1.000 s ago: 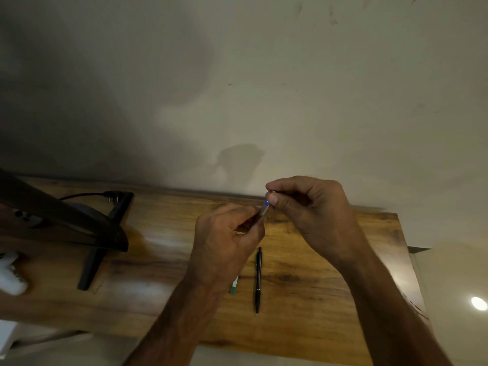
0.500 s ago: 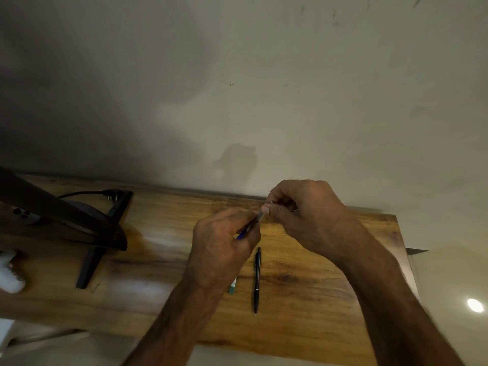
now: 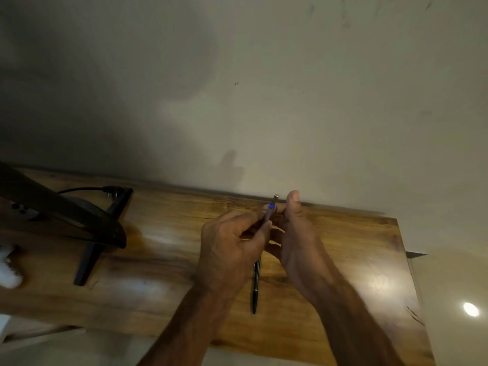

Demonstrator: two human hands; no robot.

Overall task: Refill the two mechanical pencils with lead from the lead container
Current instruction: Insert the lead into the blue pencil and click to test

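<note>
— Biggest first? Pale wall [image 3: 290, 88] behind, then wooden bench [image 3: 163, 260] pushed against it, glossy with light glare.

— On the bench?

— Dark monitor stand [image 3: 100, 241] at left with a black cable [image 3: 79, 190] trailing behind; something white [image 3: 8, 268] at the left edge, too cut off to name.

— Hands?

— Two. Left hand [image 3: 227, 249] curled, fingers [image 3: 261, 228] pinched shut around the barrel of a mechanical pencil [image 3: 270, 211]. Right hand [image 3: 295, 233] just beside, cupped behind the pencil, fingers loosely apart, thumb raised next to the pencil's top; whether actually touching it, cannot tell.

— Pencils, counted?

— Two. Held one tilted up above the bench, blue ring near its top and a pale cap end above that. Second pencil [image 3: 255, 286], black, lying flat on the bench between the forearms, tip toward the near edge.

— Lead container?

— Cannot make it out.
</note>
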